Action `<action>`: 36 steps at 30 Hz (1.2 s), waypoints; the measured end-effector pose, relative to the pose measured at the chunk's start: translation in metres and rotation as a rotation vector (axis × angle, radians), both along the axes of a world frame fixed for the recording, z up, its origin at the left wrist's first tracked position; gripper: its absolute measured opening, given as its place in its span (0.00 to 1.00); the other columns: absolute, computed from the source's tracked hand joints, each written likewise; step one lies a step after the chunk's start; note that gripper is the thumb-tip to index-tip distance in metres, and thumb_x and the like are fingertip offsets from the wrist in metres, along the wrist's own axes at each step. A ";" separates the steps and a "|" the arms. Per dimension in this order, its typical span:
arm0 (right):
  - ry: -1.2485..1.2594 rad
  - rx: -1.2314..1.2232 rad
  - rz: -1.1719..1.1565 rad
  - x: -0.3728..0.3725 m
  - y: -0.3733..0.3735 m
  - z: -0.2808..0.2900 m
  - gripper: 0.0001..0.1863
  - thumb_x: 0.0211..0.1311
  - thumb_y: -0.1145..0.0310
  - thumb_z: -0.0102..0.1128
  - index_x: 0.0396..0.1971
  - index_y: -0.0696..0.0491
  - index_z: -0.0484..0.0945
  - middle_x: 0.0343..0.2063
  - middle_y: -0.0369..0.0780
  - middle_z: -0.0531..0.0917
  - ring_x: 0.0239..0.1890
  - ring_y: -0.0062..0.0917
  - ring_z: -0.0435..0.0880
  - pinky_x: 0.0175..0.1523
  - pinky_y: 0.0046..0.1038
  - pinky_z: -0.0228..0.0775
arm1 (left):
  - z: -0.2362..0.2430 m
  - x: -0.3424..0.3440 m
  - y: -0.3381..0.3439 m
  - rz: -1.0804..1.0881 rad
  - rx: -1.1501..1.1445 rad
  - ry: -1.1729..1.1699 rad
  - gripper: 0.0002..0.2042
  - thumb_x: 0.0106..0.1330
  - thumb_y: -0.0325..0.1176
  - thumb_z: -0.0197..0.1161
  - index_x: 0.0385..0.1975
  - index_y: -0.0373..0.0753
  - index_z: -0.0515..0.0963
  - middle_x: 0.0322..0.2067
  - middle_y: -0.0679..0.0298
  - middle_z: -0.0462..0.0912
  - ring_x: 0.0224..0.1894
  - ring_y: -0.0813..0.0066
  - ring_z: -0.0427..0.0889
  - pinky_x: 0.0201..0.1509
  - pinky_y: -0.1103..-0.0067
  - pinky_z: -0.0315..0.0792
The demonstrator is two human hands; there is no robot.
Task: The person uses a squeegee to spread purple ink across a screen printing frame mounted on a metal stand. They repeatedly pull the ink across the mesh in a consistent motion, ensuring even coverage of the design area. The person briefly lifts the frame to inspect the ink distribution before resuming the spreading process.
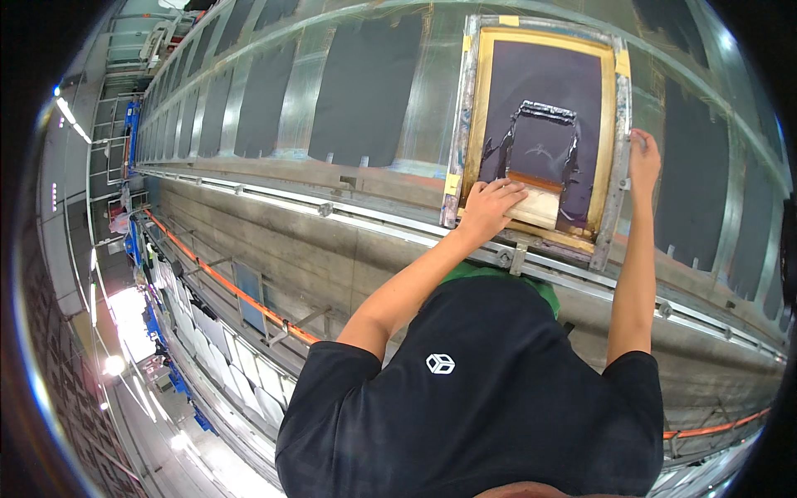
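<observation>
A screen-printing frame (624,100) lies on the long table in front of me, with yellow tape round its dark mesh (540,66). My left hand (491,207) grips the left end of a squeegee (535,204) with a pale wooden handle and a brown blade, near the frame's close end. Wet black ink (573,158) outlines a rectangle on the mesh beyond the blade. At the frame's right side, my right hand (644,162) has its fingers bent round the outer edge. The undersides of both hands are hidden.
Dark fabric panels (365,91) lie in a row along the table on both sides of the frame. A metal rail (374,217) runs along the table's near edge, by my body. An orange pipe (224,278) runs beside the aisle at the left.
</observation>
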State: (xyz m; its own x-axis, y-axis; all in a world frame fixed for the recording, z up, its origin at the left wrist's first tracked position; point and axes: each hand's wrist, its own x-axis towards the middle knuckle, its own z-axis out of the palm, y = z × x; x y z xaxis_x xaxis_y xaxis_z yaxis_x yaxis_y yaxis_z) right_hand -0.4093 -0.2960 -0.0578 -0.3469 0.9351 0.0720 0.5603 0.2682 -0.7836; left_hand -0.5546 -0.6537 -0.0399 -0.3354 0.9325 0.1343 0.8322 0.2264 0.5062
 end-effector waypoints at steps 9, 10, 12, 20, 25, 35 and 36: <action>0.194 0.163 0.036 -0.160 -0.149 0.011 0.15 0.73 0.54 0.59 0.47 0.50 0.83 0.24 0.35 0.76 0.28 0.20 0.71 0.38 0.28 0.67 | 0.017 -0.127 -0.116 0.114 -0.017 0.028 0.31 0.46 0.23 0.70 0.56 0.48 0.81 0.59 0.71 0.82 0.63 0.67 0.76 0.60 0.66 0.68; 0.201 0.136 0.035 -0.187 -0.171 0.010 0.14 0.73 0.55 0.60 0.47 0.50 0.83 0.23 0.35 0.75 0.27 0.20 0.70 0.36 0.27 0.66 | 0.018 -0.156 -0.135 0.106 -0.040 0.021 0.31 0.45 0.23 0.70 0.56 0.49 0.81 0.59 0.72 0.82 0.63 0.67 0.77 0.59 0.66 0.68; 0.193 0.056 0.015 -0.232 -0.216 0.005 0.14 0.73 0.57 0.60 0.47 0.50 0.83 0.23 0.37 0.76 0.26 0.22 0.72 0.36 0.29 0.67 | 0.018 -0.209 -0.173 0.087 -0.056 0.031 0.31 0.44 0.23 0.70 0.56 0.49 0.82 0.58 0.72 0.83 0.61 0.67 0.78 0.58 0.67 0.69; 0.072 -0.106 -0.007 -0.319 -0.301 -0.012 0.13 0.73 0.58 0.57 0.47 0.50 0.82 0.17 0.42 0.75 0.21 0.28 0.72 0.34 0.35 0.66 | 0.006 -0.309 -0.255 0.007 -0.092 0.036 0.31 0.43 0.25 0.73 0.55 0.49 0.83 0.56 0.73 0.84 0.58 0.67 0.80 0.56 0.68 0.71; 0.002 -0.065 -0.040 -0.324 -0.298 -0.031 0.13 0.73 0.57 0.57 0.48 0.48 0.82 0.17 0.43 0.76 0.21 0.31 0.73 0.34 0.36 0.67 | -0.005 -0.309 -0.295 -0.025 -0.092 0.089 0.32 0.44 0.28 0.75 0.56 0.50 0.82 0.57 0.74 0.84 0.58 0.69 0.80 0.54 0.70 0.69; -0.192 0.333 0.560 -0.343 -0.314 0.058 0.30 0.56 0.47 0.74 0.54 0.50 0.84 0.54 0.42 0.81 0.54 0.40 0.78 0.59 0.42 0.70 | 0.006 -0.394 -0.189 -0.012 -0.064 -0.087 0.23 0.50 0.26 0.71 0.49 0.50 0.87 0.48 0.67 0.88 0.50 0.63 0.85 0.54 0.67 0.76; -0.221 0.340 0.648 -0.357 -0.325 0.070 0.28 0.56 0.49 0.74 0.53 0.49 0.84 0.52 0.40 0.82 0.53 0.38 0.78 0.59 0.40 0.69 | 0.022 -0.409 -0.168 -0.045 -0.084 -0.075 0.21 0.50 0.26 0.71 0.47 0.48 0.87 0.44 0.64 0.89 0.45 0.59 0.86 0.52 0.66 0.79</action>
